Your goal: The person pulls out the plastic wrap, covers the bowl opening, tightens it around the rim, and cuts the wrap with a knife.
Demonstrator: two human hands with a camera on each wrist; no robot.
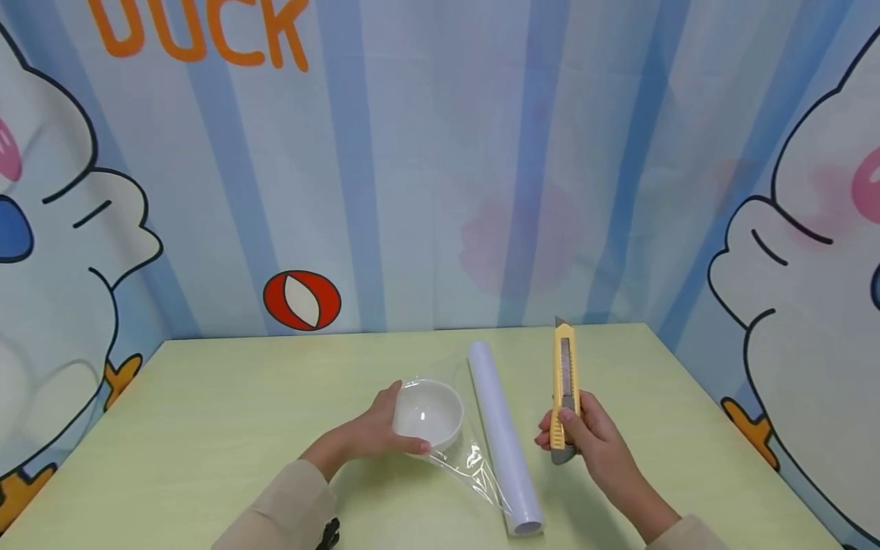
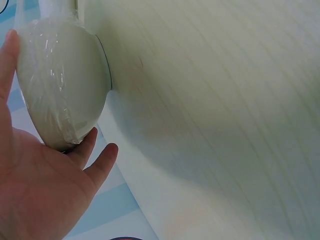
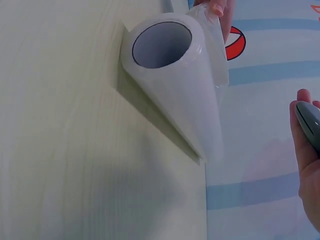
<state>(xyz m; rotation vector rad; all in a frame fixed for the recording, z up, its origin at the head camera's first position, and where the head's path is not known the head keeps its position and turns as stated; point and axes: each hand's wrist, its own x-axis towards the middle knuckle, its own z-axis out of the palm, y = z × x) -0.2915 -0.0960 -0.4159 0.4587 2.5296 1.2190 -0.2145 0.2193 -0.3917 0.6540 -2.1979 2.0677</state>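
Observation:
Near the middle of the table my left hand (image 1: 376,429) grips a white bowl (image 1: 429,412), thumb and fingers spread round its sides. Clear plastic film (image 1: 474,467) covers the bowl and trails toward a roll of cling film (image 1: 505,443). In the left wrist view the wrinkled film clings to the side of the bowl (image 2: 82,80). To the right of the roll, my right hand (image 1: 601,443) holds a yellow utility knife (image 1: 564,374) upright above the table, thumb over its grip. A short tip of blade shows at its top. The right wrist view shows only its grey end (image 3: 310,122).
The roll lies lengthwise on the pale green table (image 1: 227,435), its hollow end (image 3: 162,45) toward me. Behind the table hangs a blue striped curtain (image 1: 433,191) with cartoon prints. A small dark object (image 1: 330,533) shows beside my left sleeve.

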